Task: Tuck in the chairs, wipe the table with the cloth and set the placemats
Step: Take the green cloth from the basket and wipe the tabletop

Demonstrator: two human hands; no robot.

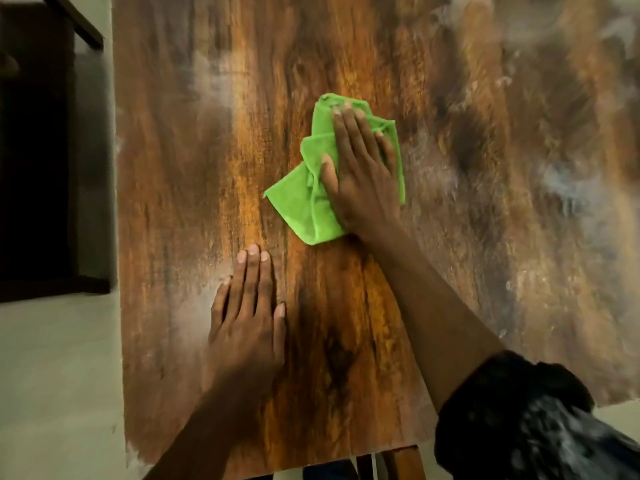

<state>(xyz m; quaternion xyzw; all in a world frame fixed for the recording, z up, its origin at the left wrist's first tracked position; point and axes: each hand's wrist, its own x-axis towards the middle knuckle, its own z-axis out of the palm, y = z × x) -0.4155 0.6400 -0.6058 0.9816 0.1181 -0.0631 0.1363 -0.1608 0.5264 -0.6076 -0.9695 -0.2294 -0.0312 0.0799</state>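
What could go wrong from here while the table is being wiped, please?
The green cloth is bunched under the flat right hand, so it may skip patches. Whitish smears remain on the table at the right, easily missed. The left hand rests on the wood and could leave fresh marks.

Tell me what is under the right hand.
The right hand presses flat on a crumpled green cloth, which lies on the wooden table. The cloth's middle and the wood beneath it are covered, so I cannot see them.
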